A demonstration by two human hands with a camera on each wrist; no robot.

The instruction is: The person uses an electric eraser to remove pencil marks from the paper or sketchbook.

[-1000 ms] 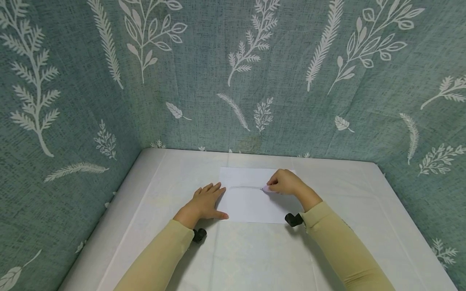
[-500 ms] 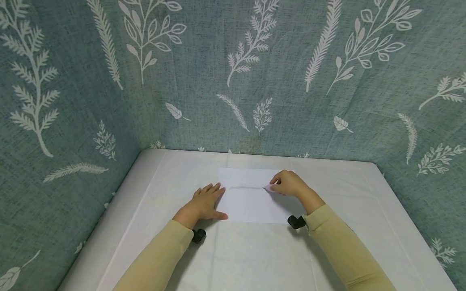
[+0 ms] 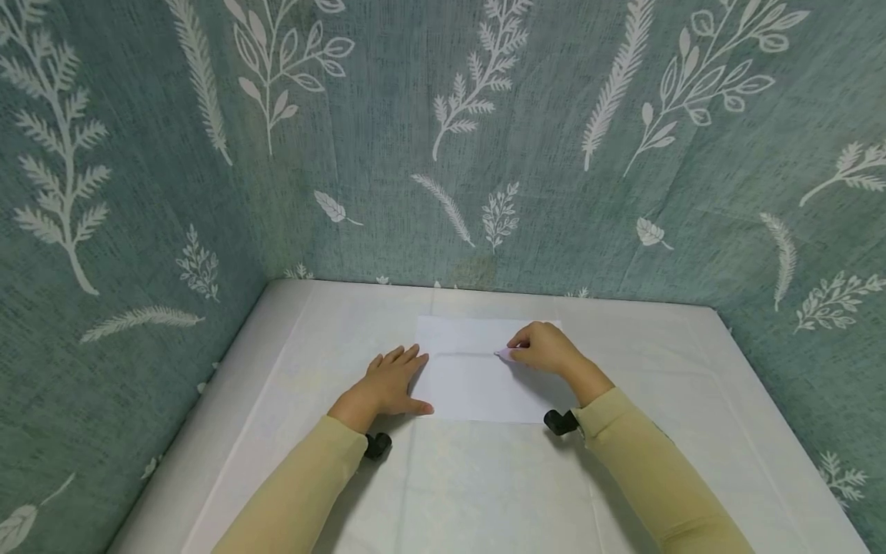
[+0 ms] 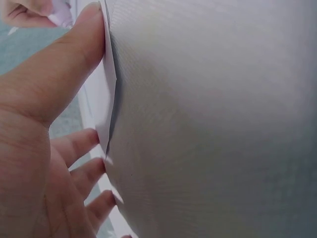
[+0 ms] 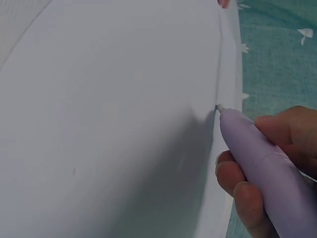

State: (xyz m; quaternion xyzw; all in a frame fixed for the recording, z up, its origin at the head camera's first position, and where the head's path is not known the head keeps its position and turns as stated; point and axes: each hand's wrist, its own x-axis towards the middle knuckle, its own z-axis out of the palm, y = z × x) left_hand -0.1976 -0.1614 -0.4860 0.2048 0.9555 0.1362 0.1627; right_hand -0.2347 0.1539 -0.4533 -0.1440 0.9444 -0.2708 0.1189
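Observation:
A sheet of white paper [image 3: 464, 394] lies flat on the table, with a thin grey line [image 3: 460, 355] running across its upper half. My right hand [image 3: 545, 350] grips a fat lilac pen [image 5: 262, 163] between thumb and fingers. Its narrow metal tip meets the paper at the line's right end. My left hand [image 3: 391, 385] rests at the sheet's left edge, fingers spread and straight, the thumb over the lower left corner. The left wrist view has the thumb [image 4: 74, 64] on the paper's slightly raised edge.
White cloth covers the table [image 3: 471, 492]. Teal fabric [image 3: 388, 200] with a white leaf print hangs behind it and at both sides. Black wrist-camera mounts [image 3: 559, 422] stick out from both sleeves, low over the table.
My right hand slides slightly right with the pen, then back left along the line. The left hand stays in place on the paper's edge.

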